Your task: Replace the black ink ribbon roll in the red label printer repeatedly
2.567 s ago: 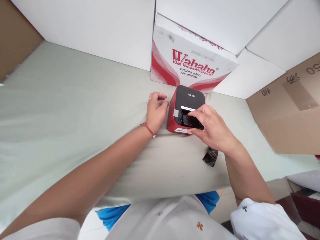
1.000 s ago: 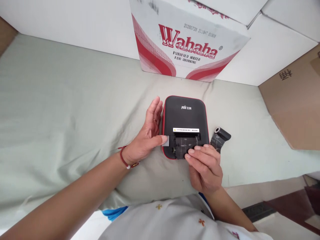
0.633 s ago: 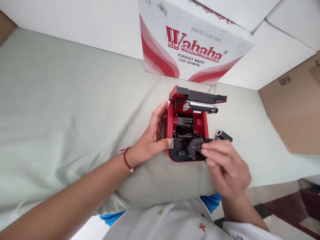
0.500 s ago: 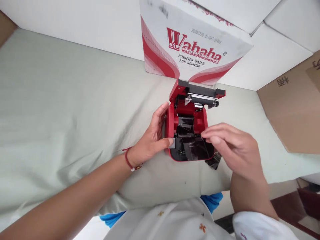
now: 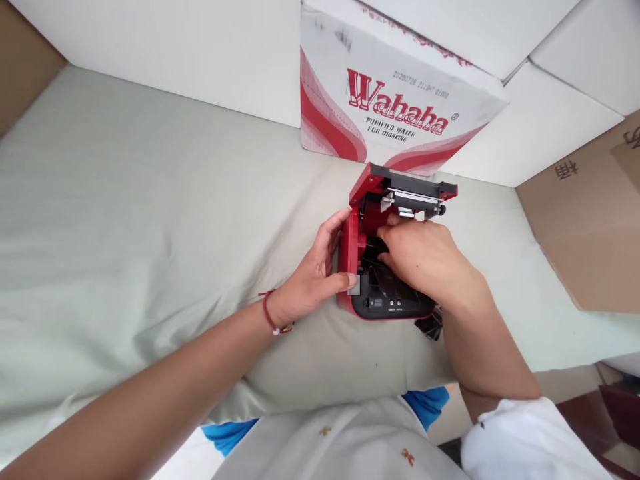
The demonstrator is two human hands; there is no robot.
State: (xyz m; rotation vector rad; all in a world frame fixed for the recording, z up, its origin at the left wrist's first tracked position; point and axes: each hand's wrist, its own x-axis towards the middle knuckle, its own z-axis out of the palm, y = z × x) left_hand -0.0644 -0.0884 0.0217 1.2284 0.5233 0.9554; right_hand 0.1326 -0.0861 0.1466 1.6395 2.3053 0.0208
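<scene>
A small red and black printer (image 5: 350, 253) sits on the pale green cloth with its lid (image 5: 405, 187) swung up towards the back. My left hand (image 5: 313, 277) grips the printer's left side, with the thumb on the grey button at its front corner. My right hand (image 5: 425, 260) reaches down into the open compartment, fingers curled over a dark ribbon roll inside; what they pinch is hidden. A black crumpled strip of ribbon (image 5: 433, 327) lies by my right wrist, at the printer's front right corner.
A red and white "Wahaha" water carton (image 5: 395, 113) stands right behind the printer. White boxes (image 5: 165, 40) wall the back. A brown cardboard box (image 5: 595, 227) leans at the right. The cloth-covered table (image 5: 125, 220) ends near my body.
The printer's lid went from shut to open. My right hand moved from the front slot into the open compartment. My left hand kept its hold on the left side.
</scene>
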